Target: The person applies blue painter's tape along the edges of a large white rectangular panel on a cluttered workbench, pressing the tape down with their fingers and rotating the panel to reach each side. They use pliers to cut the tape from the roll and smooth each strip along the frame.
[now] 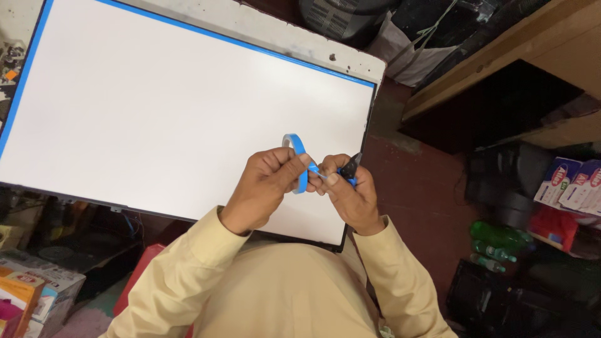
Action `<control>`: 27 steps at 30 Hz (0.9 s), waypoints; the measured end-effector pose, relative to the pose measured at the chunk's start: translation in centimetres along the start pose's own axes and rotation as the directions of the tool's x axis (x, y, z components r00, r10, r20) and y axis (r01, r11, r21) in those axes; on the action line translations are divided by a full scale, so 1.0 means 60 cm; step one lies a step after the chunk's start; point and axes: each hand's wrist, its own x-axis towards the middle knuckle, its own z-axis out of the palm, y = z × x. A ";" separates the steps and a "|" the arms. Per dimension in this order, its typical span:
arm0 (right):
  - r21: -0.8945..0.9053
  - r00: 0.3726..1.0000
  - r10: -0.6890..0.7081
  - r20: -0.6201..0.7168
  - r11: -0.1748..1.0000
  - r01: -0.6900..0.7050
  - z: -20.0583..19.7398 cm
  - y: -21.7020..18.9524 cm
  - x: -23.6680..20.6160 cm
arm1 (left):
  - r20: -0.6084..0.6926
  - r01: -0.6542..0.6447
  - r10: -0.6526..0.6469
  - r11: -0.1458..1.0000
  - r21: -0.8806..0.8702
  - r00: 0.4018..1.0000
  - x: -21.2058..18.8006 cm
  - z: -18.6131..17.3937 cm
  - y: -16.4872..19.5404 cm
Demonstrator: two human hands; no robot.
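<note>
My left hand (266, 184) grips a small roll of blue tape (297, 147), held upright over the lower right part of a large white panel (156, 106). A short strip of the tape runs from the roll to my right hand (350, 197), which pinches its free end and also holds a dark pointed tool (351, 165) with a blue grip. Both hands touch each other just above the panel's near edge. Blue tape lines the panel's left and top edges (250, 45).
The panel lies on a worn white table (294, 37). A wooden shelf unit (501, 56) stands at right, with coloured boxes (573, 184) and green bottles (494, 241) on the reddish floor. Cardboard boxes (31, 288) sit at lower left.
</note>
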 end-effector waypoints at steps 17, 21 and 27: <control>0.389 0.983 0.088 -0.161 0.921 -0.019 -0.036 -0.048 0.004 | -0.265 -0.226 0.215 0.974 -0.014 0.940 -0.001 -0.016 0.018; 0.387 0.966 0.135 -0.221 0.921 -0.041 -0.034 -0.042 0.022 | -0.288 -0.255 0.228 0.965 -0.059 0.930 -0.004 -0.037 0.020; 0.198 0.955 0.122 -0.271 0.978 -0.068 -0.015 -0.045 0.057 | -0.300 -0.317 0.295 0.948 -0.026 0.907 -0.010 -0.061 0.024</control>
